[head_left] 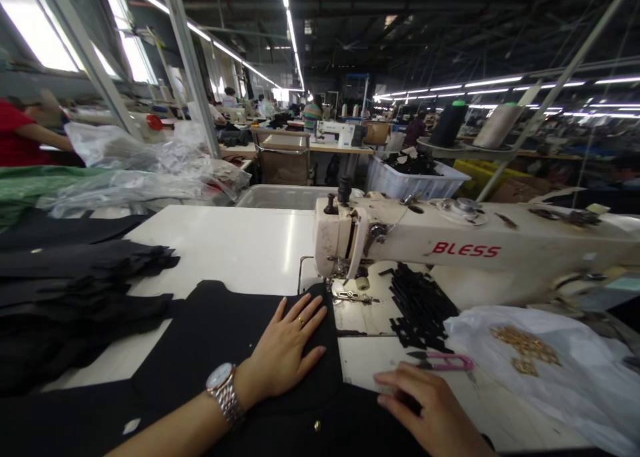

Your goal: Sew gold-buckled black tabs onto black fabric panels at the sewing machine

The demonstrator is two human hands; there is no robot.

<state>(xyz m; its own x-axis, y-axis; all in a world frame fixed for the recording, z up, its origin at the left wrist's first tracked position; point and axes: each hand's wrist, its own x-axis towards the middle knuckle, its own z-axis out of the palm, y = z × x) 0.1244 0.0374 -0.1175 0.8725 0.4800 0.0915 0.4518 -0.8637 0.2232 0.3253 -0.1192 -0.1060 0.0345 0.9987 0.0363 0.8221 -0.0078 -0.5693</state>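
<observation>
Flat on a large black fabric piece (215,337) lies my left hand (287,347), fingers spread, a watch (223,390) on its wrist. The fabric's edge reaches the needle area of a sewing machine (400,237) marked BLESS. My right hand (425,404) hovers over the fabric's right edge, fingers curled but apart, with nothing visible between them. Just beyond it are pink thread snips (447,362). A small gold-coloured piece (317,426) sits on the fabric between my hands.
Short black strips (417,304) are heaped beside the machine. Gold-coloured metal parts (525,347) rest on a white plastic bag (565,384) at right. Black fabric stacks (65,297) cover the left side. Behind the white table (235,244) stand a chair (283,157) and a white crate (415,177).
</observation>
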